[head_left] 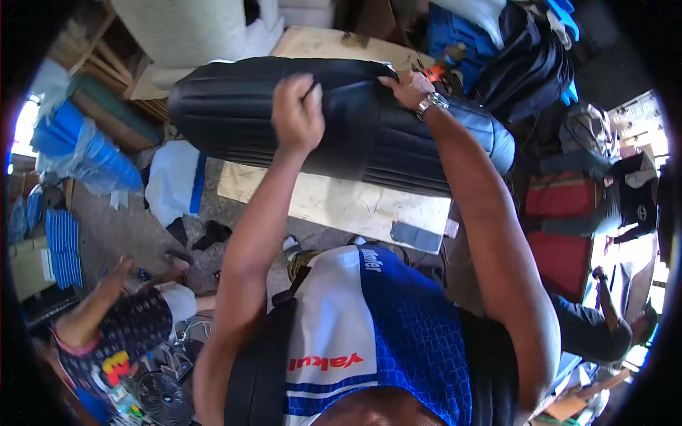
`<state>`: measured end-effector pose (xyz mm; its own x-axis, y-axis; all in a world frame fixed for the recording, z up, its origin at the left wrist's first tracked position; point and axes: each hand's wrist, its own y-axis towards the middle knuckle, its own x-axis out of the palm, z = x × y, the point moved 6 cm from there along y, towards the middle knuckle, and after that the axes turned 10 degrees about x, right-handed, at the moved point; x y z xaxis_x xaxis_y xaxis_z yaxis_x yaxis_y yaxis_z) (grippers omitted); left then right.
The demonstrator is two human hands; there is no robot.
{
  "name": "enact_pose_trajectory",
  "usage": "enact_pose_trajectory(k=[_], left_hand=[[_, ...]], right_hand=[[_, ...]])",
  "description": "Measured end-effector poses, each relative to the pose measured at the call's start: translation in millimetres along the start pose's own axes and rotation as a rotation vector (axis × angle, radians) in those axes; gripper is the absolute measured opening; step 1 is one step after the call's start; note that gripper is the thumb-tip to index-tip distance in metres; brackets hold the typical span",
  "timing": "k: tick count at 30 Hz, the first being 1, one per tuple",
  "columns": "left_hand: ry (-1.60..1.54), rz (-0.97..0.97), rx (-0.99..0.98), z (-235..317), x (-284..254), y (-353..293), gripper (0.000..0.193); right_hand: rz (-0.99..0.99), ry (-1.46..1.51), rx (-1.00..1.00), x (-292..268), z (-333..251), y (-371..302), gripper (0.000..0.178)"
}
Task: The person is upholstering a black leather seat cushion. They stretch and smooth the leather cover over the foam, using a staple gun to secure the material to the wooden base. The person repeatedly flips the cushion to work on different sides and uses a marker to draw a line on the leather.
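A long black padded cushion [341, 135], with stitched ribs and a leather-like cover, lies across a pale plywood table [327, 201]. My right hand [410, 90], wearing a metal wristwatch [432, 105], is closed on the cover at the cushion's far edge, thumb toward the left. A little to the left, my left hand [297, 117] is over the cover with its fingers curled in. Motion blurs it, and what its fingers hold, if anything, is hidden. An orange and dark tool [432, 73] lies just beyond my right wrist.
A flat grey-blue piece [415, 236] rests at the table's near right corner. Large pale rolls [181, 32] stand at the back left, and blue plastic-wrapped rolls [89, 145] at left. A person [114, 319] is low at left beside a fan [162, 394]; another [590, 326] is at right.
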<state>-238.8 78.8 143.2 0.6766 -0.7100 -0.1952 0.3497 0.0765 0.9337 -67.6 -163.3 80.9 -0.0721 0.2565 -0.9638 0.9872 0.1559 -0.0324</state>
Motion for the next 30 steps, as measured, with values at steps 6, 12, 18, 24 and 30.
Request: enact_pose_trajectory(k=[6, 12, 18, 24, 30], left_hand=[[0.573, -0.083, -0.692, -2.6, -266.4, -261.8, 0.036], [0.940, 0.104, -1.405, 127.9, -415.1, -483.0, 0.046], [0.424, 0.140, -1.369, 109.7, -310.5, -450.3, 0.038], [0.384, -0.369, -0.469, 83.3, -213.2, -262.4, 0.037], [-0.080, -0.903, 0.159, 107.1, -59.5, -187.1, 0.068]], right_hand=[[-0.039, -0.107, 0.019, -5.9, -26.4, 20.6, 0.063], [-0.047, -0.105, 0.007, 4.6, -45.3, -5.7, 0.061], [0.024, -0.048, 0.001, 3.9, -27.7, -10.1, 0.059], [0.064, -0.087, 0.021, -5.3, -36.4, -24.9, 0.057], [0.130, -0.129, 0.013, 0.5, -33.1, -30.1, 0.068]])
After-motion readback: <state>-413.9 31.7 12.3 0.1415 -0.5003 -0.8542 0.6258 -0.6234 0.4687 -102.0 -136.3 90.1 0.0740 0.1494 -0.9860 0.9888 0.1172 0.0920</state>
